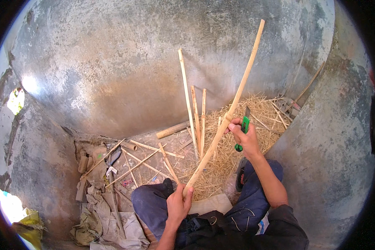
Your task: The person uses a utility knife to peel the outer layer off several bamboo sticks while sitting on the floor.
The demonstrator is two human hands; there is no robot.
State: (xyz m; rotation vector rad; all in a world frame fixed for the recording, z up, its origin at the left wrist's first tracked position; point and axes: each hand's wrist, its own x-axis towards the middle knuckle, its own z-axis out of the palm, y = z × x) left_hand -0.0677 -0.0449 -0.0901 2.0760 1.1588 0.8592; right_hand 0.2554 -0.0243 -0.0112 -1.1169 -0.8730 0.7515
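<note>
Fingers of the left hand wrap the low end of a long bamboo stick; fingers of the right hand clench a green-handled knife against its middle. The stick rises slanted above the straw. It looks light, stiff, smooth; gripping near a knot seems surest.

A rough outdoor work corner for bamboo craft is shown, hemmed in by a weathered, stained concrete wall. At the foot of that wall a bare dirt floor is seen, strewn with split bamboo strips, and trimmed poles are leaned against the wall. Right of those poles a heap of pale shavings is piled, while crumpled rags are dumped well to the left.
</note>
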